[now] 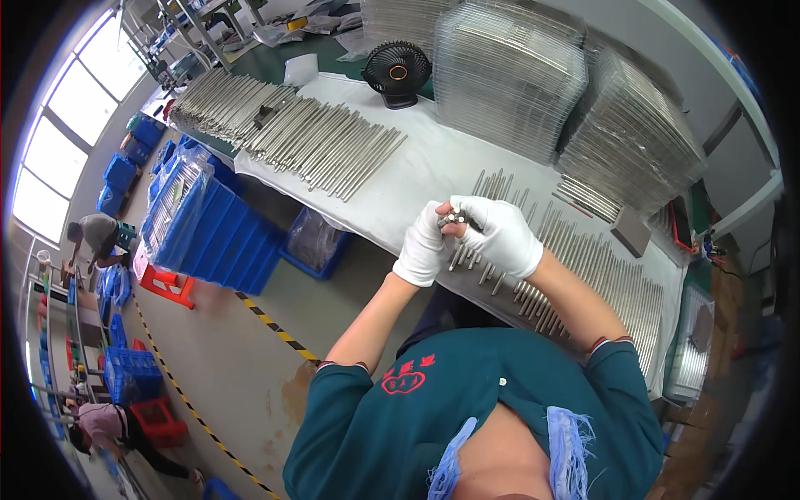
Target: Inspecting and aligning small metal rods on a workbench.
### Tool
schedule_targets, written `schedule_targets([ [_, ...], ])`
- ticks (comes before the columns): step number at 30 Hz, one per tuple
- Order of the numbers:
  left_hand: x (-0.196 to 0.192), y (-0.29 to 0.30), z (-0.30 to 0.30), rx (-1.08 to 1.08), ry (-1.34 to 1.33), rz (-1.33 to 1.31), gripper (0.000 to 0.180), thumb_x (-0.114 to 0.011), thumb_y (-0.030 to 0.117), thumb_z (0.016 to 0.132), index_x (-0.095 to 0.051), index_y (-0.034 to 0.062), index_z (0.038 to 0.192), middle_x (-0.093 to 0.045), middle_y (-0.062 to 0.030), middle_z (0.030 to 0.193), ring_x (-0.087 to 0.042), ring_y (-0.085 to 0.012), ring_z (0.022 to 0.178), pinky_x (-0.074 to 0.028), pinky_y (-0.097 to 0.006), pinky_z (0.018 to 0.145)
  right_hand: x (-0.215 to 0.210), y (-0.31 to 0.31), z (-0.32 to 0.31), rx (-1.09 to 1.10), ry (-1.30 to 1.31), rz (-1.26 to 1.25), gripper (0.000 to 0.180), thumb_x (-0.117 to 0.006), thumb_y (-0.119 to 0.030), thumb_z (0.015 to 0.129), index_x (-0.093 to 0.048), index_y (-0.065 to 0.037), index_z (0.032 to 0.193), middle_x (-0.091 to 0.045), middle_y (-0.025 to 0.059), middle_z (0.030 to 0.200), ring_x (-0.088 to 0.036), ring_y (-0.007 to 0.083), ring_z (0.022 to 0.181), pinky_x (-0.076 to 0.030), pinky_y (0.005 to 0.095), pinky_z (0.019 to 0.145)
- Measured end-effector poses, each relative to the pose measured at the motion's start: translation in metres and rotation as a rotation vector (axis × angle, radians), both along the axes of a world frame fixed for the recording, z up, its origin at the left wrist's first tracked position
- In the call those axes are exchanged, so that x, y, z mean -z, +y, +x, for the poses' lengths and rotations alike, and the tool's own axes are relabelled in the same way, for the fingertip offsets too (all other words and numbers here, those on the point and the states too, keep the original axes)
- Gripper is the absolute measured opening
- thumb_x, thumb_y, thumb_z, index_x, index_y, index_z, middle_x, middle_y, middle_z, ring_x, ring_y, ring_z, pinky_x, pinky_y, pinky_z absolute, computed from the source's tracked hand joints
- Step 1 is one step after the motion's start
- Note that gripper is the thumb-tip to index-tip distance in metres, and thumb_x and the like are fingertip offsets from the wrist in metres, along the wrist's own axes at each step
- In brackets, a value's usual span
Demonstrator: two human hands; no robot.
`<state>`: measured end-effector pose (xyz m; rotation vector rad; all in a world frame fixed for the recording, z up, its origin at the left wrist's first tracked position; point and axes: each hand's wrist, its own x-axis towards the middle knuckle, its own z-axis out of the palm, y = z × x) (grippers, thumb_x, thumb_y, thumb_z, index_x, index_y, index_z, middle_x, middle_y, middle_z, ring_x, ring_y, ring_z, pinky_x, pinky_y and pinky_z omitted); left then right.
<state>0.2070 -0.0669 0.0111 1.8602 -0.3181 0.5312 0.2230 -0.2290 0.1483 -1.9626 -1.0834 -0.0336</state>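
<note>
Both my hands wear white gloves with bare fingertips and meet in front of me over the table edge. My left hand [421, 246] and my right hand [504, 237] are closed around a small bunch of thin metal rods [454, 219]. The rods' ends point toward me, and their length is mostly hidden by the hands. Beneath and right of my right hand lies a spread row of silver metal rods [596, 271] on the white-covered table [417, 179]. Another long row of rods [333, 146] lies at the far left of the table.
Clear plastic trays [508, 79] rise in tall stacks at the back. A black fan [397, 73] stands beside them. A grey block [630, 231] sits on the right. Stacked blue crates [212, 225] and a red stool [162, 286] stand left of the table. Two people are farther left.
</note>
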Motion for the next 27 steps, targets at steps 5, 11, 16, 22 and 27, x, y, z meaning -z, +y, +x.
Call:
schedule_targets([
  [5,-0.026,-0.007,-0.021,0.000,-0.115,0.014,0.040,-0.059,-0.010,0.077,-0.052,0.0117,0.110,-0.055,-0.0084,0.086,-0.056,-0.0241,0.074,-0.047,-0.032,0.065,0.000,-0.002,-0.009,-0.047,-0.013,-0.044,0.027,-0.072,-0.017,0.082,-0.065,-0.006,0.106,-0.069,0.0112,0.087,-0.068,0.0211,0.075,-0.053,0.0293,0.068],
  [11,-0.047,-0.015,-0.031,-0.038,-0.158,-0.006,0.029,-0.058,-0.008,0.075,-0.057,0.0111,0.097,-0.054,-0.0059,0.073,-0.054,-0.0220,0.066,-0.044,-0.032,0.062,0.001,-0.004,-0.013,-0.076,-0.012,-0.066,0.027,-0.072,-0.018,0.081,-0.066,-0.006,0.105,-0.069,0.0112,0.086,-0.069,0.0218,0.075,-0.052,0.0297,0.068],
  [16,-0.060,-0.014,-0.034,0.043,-0.045,-0.047,0.025,-0.058,-0.007,0.075,-0.058,0.0105,0.092,-0.054,-0.0053,0.069,-0.053,-0.0224,0.063,-0.044,-0.032,0.062,-0.003,-0.007,-0.014,-0.063,0.035,-0.095,0.028,-0.073,-0.018,0.081,-0.066,-0.007,0.105,-0.068,0.0119,0.087,-0.069,0.0241,0.076,-0.052,0.0303,0.068],
  [22,-0.037,-0.011,-0.029,-0.052,-0.194,0.120,0.042,-0.064,-0.007,0.071,-0.051,0.0140,0.106,-0.054,-0.0083,0.084,-0.056,-0.0274,0.075,-0.045,-0.036,0.064,0.000,-0.009,-0.012,-0.081,-0.035,-0.060,0.027,-0.072,-0.019,0.082,-0.065,-0.007,0.105,-0.068,0.0120,0.088,-0.068,0.0249,0.076,-0.052,0.0305,0.068],
  [27,-0.040,-0.011,-0.029,-0.055,-0.171,0.137,0.042,-0.064,-0.007,0.070,-0.051,0.0142,0.104,-0.054,-0.0082,0.082,-0.056,-0.0280,0.073,-0.045,-0.036,0.063,0.001,-0.009,-0.011,-0.077,-0.023,-0.063,0.028,-0.072,-0.019,0.081,-0.065,-0.006,0.105,-0.069,0.0116,0.089,-0.069,0.0246,0.077,-0.053,0.0305,0.068],
])
